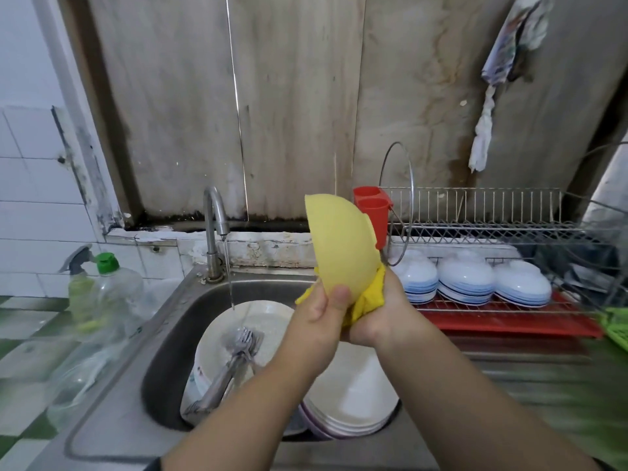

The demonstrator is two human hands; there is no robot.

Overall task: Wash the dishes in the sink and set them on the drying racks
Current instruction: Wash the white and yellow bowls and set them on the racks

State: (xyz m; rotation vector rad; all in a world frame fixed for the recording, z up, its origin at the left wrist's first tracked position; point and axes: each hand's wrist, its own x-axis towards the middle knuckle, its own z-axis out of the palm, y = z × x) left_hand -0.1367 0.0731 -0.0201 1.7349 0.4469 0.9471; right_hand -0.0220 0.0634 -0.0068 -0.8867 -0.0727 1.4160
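The left hand (317, 309) grips a yellow bowl (341, 246) above the sink (163, 321), thumb on its outside; the right hand (380, 312) clutches a yellow cloth (368, 299) against it. Upturned bowls (465, 282) already sit on the drying rack (492, 232) at right. Plates (353, 396) and forks (234, 362) remain unwashed in the sink.

Yellow cloth (368, 302): mostly hidden between the right hand (384, 317) and the yellow bowl (343, 246); bowl's inside faces away, unseen; right fingers concealed behind bowl and cloth; plates (353, 399) below the hands partly covered by the forearms; green item (616, 326) far right of the right hand, cut by the edge, blurred.
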